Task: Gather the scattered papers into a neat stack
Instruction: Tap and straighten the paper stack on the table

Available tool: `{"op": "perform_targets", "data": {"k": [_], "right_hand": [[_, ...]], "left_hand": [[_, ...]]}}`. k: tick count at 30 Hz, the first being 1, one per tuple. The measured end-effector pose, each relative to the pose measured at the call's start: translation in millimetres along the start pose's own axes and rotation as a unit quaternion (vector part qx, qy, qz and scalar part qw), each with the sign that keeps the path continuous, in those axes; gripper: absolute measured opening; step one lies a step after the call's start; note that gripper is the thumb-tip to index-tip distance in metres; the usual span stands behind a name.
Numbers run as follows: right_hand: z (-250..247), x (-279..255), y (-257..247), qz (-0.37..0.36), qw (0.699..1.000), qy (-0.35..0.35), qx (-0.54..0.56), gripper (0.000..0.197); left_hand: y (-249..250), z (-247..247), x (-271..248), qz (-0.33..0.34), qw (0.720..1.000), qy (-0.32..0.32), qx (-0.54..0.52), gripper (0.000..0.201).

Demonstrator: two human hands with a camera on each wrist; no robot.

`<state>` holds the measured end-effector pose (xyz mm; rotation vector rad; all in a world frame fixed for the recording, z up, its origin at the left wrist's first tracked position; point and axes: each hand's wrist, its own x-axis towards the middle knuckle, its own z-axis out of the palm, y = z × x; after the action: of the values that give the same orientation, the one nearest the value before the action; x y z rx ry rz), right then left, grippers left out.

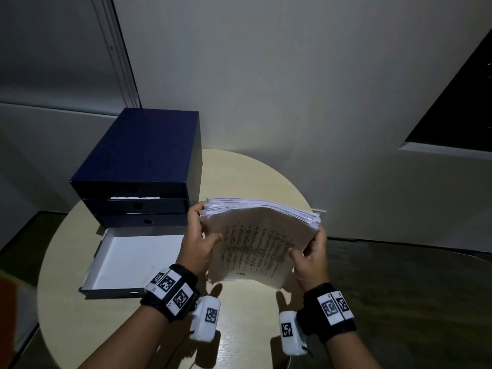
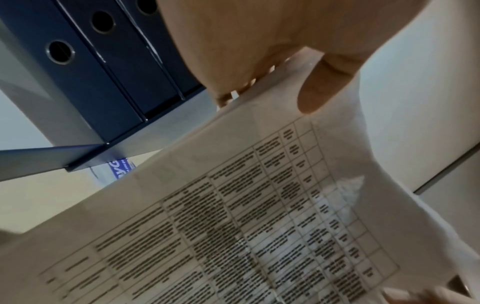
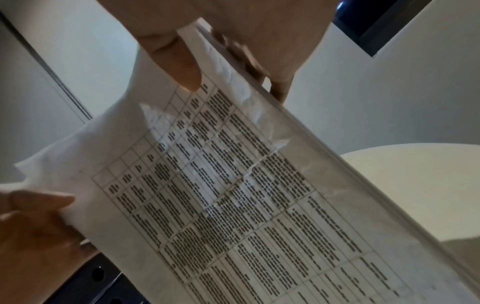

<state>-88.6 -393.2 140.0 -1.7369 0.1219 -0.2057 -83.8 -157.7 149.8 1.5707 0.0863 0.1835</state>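
A thick stack of printed papers [image 1: 257, 241] stands tilted on its lower edge above the round table [image 1: 133, 328], printed side toward me. My left hand [image 1: 198, 239] grips its left edge, thumb on the front sheet and fingers behind. My right hand [image 1: 310, 253] grips the right edge the same way. In the left wrist view the left thumb [image 2: 319, 86] presses on the table-printed sheet [image 2: 246, 216]. In the right wrist view the right thumb [image 3: 179, 61] lies on the sheet [image 3: 233, 185], with the fingers behind the stack's edge.
A dark blue drawer unit [image 1: 138, 169] stands at the table's back left. An open white-lined box tray [image 1: 133, 259] lies in front of it, just left of my left wrist. Walls are close behind; dark floor [image 1: 412, 302] lies to the right.
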Motion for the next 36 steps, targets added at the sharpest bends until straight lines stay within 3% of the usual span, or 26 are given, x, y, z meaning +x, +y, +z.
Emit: {"op": "perform_targets", "data": {"k": [7,13,18,21,25,30,36], "right_hand": [[-1,12,-3,0.019,0.999,-0.016,-0.032,0.069],[-3,16,-9,0.017,1.0,-0.022,-0.014,0.062],[-1,18,-11,0.01,1.0,-0.007,-0.003,0.056],[2,19,-10,0.016,1.0,0.0,-0.017,0.049],[-2,18,-4,0.009,1.0,0.026,-0.014,0.041],[0,13,-2,0.044,0.997,-0.031,-0.047,0.049],[-6,12,-1,0.075,0.996,0.003,-0.044,0.061]], "left_hand": [[12,6,15,0.005,0.998,-0.064,-0.01,0.068],[8,6,19,0.007,0.998,-0.054,-0.003,0.047],[12,11,18,0.028,0.999,-0.036,0.011,0.048],[8,8,20,0.007,0.999,-0.035,0.027,0.043],[3,3,21,-0.006,1.0,0.013,0.02,0.034],[-1,6,15,-0.025,0.998,-0.043,0.032,0.046],[5,6,14,-0.019,0.998,-0.033,0.049,0.042]]}}
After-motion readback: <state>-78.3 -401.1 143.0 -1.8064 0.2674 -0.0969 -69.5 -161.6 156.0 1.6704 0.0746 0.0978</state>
